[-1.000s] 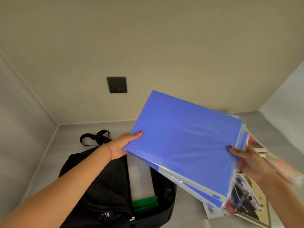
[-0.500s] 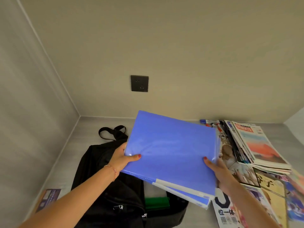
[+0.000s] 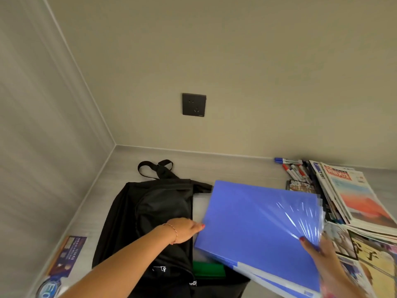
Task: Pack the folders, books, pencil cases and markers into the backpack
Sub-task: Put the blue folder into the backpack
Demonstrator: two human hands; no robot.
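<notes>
A black backpack (image 3: pixel 154 214) lies open on the grey floor, with a white-and-green folder (image 3: pixel 209 268) showing inside its opening. Two blue folders (image 3: pixel 257 229), one stacked on the other, hover tilted over the opening. My right hand (image 3: pixel 322 254) grips their right edge, thumb on top. My left hand (image 3: pixel 184 230) sits at their left edge above the backpack's flap, thumb tip touching the top cover; its fingers are hidden. Markers (image 3: pixel 293 167) lie by the wall at the right. Books and magazines (image 3: pixel 354 196) are piled at the right.
A dark wall socket (image 3: pixel 194 104) is set in the back wall. A wall closes the left side. A leaflet (image 3: pixel 68 254) and a round blue sticker (image 3: pixel 48 288) lie on the floor to the left of the backpack.
The blue folders have come down and to the right, lower over the backpack opening. My left hand has slid to their left edge. The view has tipped downward.
</notes>
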